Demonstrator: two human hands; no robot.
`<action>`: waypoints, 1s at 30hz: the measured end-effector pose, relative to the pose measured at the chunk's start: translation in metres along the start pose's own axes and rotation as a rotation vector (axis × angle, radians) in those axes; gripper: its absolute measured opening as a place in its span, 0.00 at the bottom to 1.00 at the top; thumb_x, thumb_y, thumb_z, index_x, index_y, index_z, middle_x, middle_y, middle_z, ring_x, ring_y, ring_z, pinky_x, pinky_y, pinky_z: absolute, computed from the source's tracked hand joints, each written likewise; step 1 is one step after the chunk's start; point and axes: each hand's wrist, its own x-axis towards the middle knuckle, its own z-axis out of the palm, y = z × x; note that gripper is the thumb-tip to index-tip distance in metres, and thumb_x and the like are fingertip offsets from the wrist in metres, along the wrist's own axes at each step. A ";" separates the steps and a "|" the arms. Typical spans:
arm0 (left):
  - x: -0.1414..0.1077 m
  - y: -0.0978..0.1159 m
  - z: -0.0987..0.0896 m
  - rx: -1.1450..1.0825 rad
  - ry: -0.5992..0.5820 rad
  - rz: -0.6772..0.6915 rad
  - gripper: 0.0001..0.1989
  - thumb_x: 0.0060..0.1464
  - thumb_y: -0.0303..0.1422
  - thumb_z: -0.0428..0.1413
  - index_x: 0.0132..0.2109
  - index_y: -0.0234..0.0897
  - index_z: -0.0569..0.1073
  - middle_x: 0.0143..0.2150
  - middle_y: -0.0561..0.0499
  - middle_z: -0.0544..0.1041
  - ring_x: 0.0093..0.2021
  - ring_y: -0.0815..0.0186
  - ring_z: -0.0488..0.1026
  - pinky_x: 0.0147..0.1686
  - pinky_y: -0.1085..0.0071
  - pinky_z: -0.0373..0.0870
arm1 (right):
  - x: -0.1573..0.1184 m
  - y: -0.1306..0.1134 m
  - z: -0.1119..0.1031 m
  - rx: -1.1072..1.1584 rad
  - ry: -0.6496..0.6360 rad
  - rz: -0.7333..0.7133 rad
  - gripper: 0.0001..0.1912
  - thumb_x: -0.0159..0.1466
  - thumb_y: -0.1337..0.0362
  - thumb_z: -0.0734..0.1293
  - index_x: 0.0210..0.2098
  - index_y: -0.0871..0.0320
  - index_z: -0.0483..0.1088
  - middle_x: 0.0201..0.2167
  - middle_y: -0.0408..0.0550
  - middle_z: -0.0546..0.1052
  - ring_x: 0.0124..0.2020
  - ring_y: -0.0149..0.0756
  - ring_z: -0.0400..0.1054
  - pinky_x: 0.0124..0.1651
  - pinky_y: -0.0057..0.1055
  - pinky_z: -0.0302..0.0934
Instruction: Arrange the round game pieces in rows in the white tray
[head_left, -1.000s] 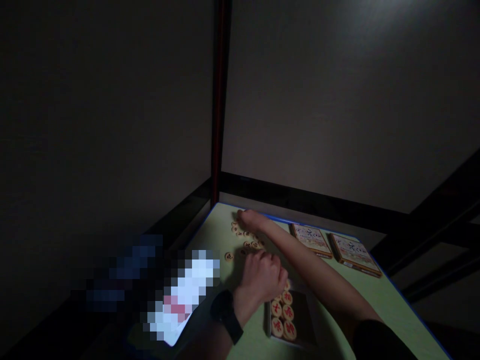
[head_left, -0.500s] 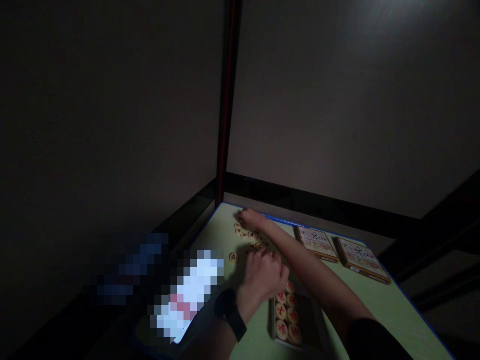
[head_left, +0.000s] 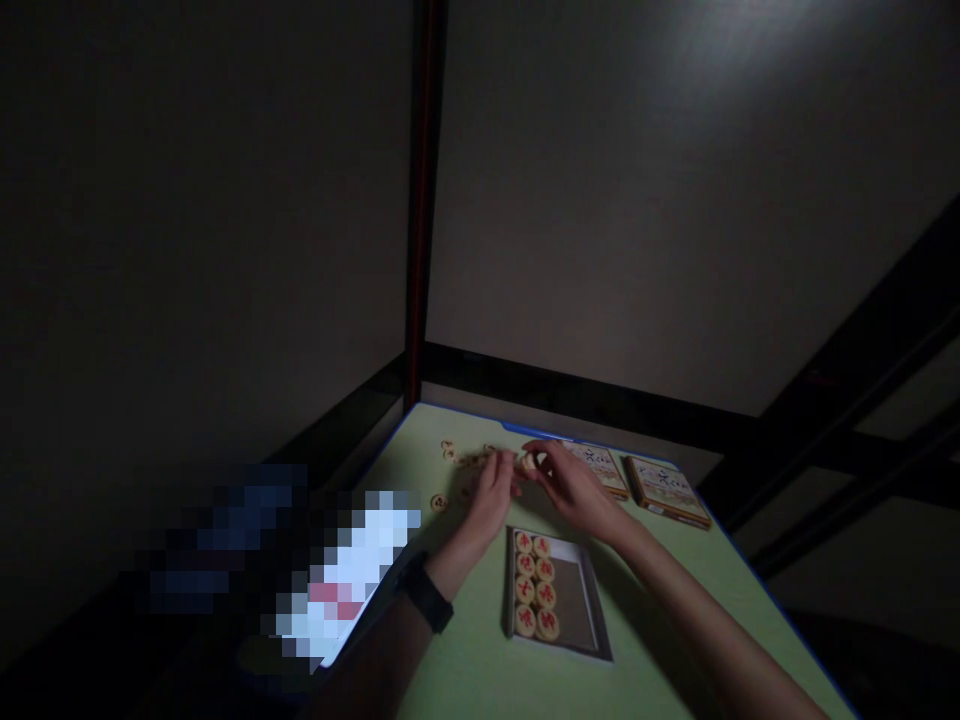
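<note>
Near the far side of the green table [head_left: 480, 580], my right hand [head_left: 566, 480] pinches a round wooden game piece [head_left: 528, 462] between thumb and fingers. Close beside it on the left is my left hand [head_left: 495, 490], its fingers together and slightly bent; what it holds, if anything, is hidden. Several loose pieces [head_left: 439, 502] lie on the table beyond and left of my left hand. Nearer me stands an open box [head_left: 600, 610] with red-marked pieces [head_left: 526, 590] in two columns along its left side. The box's right part shows a bare bottom.
Two flat printed boxes [head_left: 667, 487] lie at the table's far right, one partly behind my right hand. A blurred bright panel [head_left: 360, 570] is at the table's left edge. Walls [head_left: 585, 230] rise behind the table.
My right hand has come back from the far left corner to beside my left hand, and now shows a piece. My left hand has moved off the open box, uncovering it. The view has shifted.
</note>
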 end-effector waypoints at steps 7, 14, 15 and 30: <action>-0.015 -0.002 0.008 -0.267 -0.343 -0.121 0.19 0.47 0.46 0.64 0.32 0.33 0.73 0.29 0.54 0.70 0.29 0.73 0.65 0.30 0.75 0.60 | -0.055 -0.026 -0.013 0.115 0.096 0.110 0.15 0.66 0.66 0.62 0.52 0.56 0.66 0.39 0.51 0.76 0.34 0.37 0.71 0.40 0.36 0.66; -0.014 -0.004 -0.003 -0.381 -0.473 -0.160 0.17 0.48 0.36 0.66 0.44 0.35 0.76 0.38 0.49 0.75 0.36 0.70 0.69 0.36 0.73 0.64 | -0.073 -0.002 -0.011 0.626 0.332 0.412 0.15 0.58 0.58 0.71 0.43 0.56 0.74 0.30 0.46 0.77 0.29 0.34 0.71 0.32 0.31 0.66; -0.014 -0.003 -0.005 -0.383 -0.479 -0.167 0.17 0.47 0.35 0.66 0.44 0.35 0.76 0.40 0.48 0.76 0.37 0.69 0.70 0.37 0.73 0.64 | -0.073 0.000 -0.012 0.656 0.329 0.443 0.16 0.56 0.57 0.72 0.41 0.57 0.75 0.28 0.45 0.76 0.28 0.34 0.70 0.31 0.30 0.65; -0.017 0.005 -0.010 -0.188 -0.459 -0.102 0.18 0.42 0.32 0.70 0.39 0.33 0.72 0.42 0.46 0.79 0.43 0.63 0.77 0.48 0.64 0.72 | -0.073 -0.012 -0.003 0.321 0.273 0.258 0.10 0.58 0.71 0.69 0.40 0.57 0.74 0.37 0.49 0.77 0.37 0.37 0.71 0.42 0.35 0.66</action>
